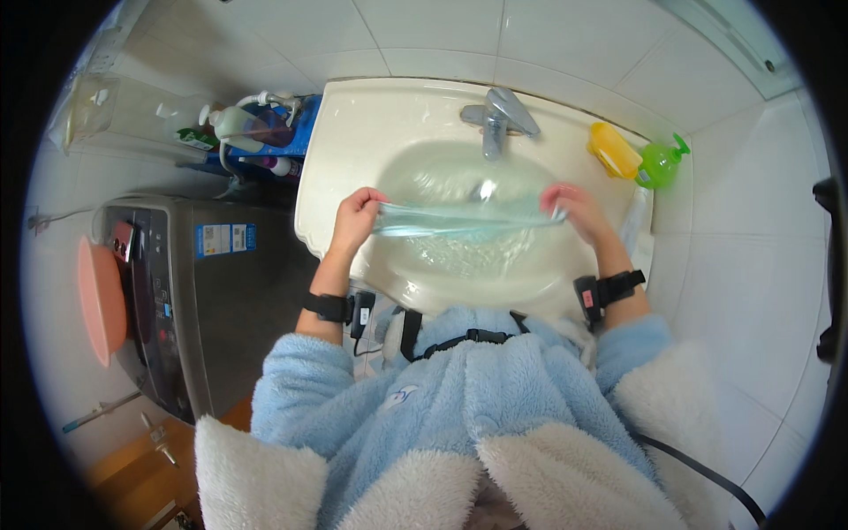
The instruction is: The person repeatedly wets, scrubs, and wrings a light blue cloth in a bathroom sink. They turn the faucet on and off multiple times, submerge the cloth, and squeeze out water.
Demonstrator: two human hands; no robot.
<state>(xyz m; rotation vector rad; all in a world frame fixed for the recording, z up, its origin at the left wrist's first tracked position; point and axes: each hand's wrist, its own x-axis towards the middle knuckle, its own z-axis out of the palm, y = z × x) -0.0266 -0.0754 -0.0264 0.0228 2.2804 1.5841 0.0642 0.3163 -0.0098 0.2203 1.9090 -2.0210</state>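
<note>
My left hand [358,217] grips one end of a pale blue-green, shiny wet cloth or film [457,220]. At its other end my right hand [578,207] holds it too, a little blurred. Between the two hands the piece hangs stretched across the basin of a cream washbasin [344,139]. Rippled water [477,255] lies in the basin below it. Behind the hands stands a chrome single-lever faucet [495,126]. Whether the piece touches the water is hard to tell.
At the back right are a yellow soap dish [613,151] and a green pump bottle [660,164]. Left of the basin stands a dark grey washing machine [245,298] with a pink plastic basin [101,301] beyond it. Pump bottles [232,127] crowd a blue shelf [306,126].
</note>
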